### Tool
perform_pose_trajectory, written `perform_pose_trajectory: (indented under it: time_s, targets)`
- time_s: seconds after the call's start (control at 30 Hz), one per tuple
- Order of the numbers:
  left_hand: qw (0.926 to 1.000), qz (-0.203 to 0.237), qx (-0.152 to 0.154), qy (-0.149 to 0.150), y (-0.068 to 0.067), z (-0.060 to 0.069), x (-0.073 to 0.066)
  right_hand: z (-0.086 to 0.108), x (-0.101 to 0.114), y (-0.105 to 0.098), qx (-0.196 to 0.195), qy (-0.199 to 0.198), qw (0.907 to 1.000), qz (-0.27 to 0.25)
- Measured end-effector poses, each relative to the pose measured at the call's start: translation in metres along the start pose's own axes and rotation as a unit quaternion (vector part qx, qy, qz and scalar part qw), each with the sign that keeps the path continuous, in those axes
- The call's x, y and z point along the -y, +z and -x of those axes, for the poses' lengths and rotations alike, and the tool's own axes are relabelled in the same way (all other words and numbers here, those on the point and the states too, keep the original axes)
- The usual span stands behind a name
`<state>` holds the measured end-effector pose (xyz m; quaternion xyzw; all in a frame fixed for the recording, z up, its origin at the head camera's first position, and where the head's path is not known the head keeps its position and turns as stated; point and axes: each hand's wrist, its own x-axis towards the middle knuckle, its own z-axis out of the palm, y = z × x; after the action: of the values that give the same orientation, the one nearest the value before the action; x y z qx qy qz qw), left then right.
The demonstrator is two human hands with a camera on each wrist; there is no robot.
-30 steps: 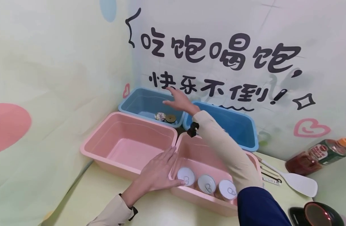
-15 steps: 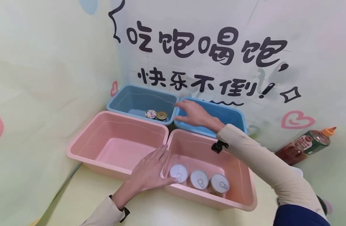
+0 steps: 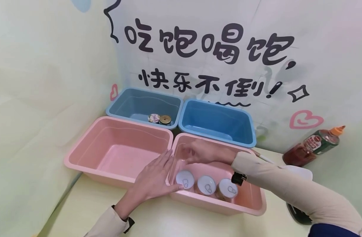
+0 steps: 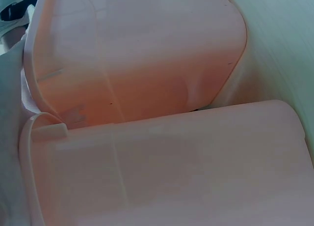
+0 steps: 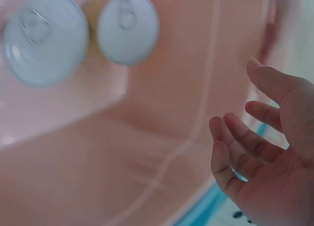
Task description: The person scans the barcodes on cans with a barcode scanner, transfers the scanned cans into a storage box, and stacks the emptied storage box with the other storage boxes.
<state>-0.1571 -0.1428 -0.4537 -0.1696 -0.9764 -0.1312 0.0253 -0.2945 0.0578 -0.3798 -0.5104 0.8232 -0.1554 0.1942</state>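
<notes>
My left hand (image 3: pixel 152 179) rests on the meeting rims of the two pink bins, fingers stretched out and thumb over the right bin's front edge. Inside the right pink bin (image 3: pixel 216 206), my right hand (image 3: pixel 203 151) hovers near the back wall. Its fingers are loosely bent and hold nothing, as the right wrist view shows. A row of three cans with white pull-tab lids stands along that bin's front: a left can (image 3: pixel 185 179), a middle can (image 3: pixel 206 185) and a right can (image 3: pixel 227 188). The left wrist view shows pink bin walls; the hand is out of sight there.
The left pink bin (image 3: pixel 124 131) holds nothing visible. Behind stand a grey-blue bin (image 3: pixel 133 102) with a flower-patterned lid (image 3: pixel 154 118) and a gold lid (image 3: pixel 165 119), and a bright blue bin (image 3: pixel 216 115). At right are a sauce bottle (image 3: pixel 312 146) and a white spatula (image 3: pixel 299 171), partly hidden.
My right hand has come back from over the grey-blue bin, across the bright blue one, and down into the right pink bin. My left hand stays on the rims. The view has shifted slightly.
</notes>
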Motion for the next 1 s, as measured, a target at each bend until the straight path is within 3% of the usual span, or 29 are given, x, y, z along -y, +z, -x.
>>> perform_pose_trajectory:
  time_s: [0.13,0.3,0.47,0.73,1.0]
  targets:
    - [1.0000,-0.001,0.001,-0.005,-0.001,0.000,0.001,-0.004,-0.009,0.020,0.026,-0.002,0.9994,-0.024]
    - [1.0000,-0.002,0.006,-0.005,-0.001,0.001,0.001,-0.006,-0.022,0.043,0.084,0.028,0.9953,-0.037]
    - [1.0000,0.003,0.001,-0.003,0.001,0.001,0.001,-0.008,-0.029,0.057,0.128,0.055,0.9902,-0.011]
    - [0.9999,0.012,-0.005,-0.001,0.002,0.001,0.001,-0.016,-0.032,0.069,0.161,0.037,0.9852,0.045]
    - [1.0000,0.000,-0.005,0.001,0.001,0.002,0.000,-0.019,-0.035,0.078,0.156,0.030,0.9833,0.088]
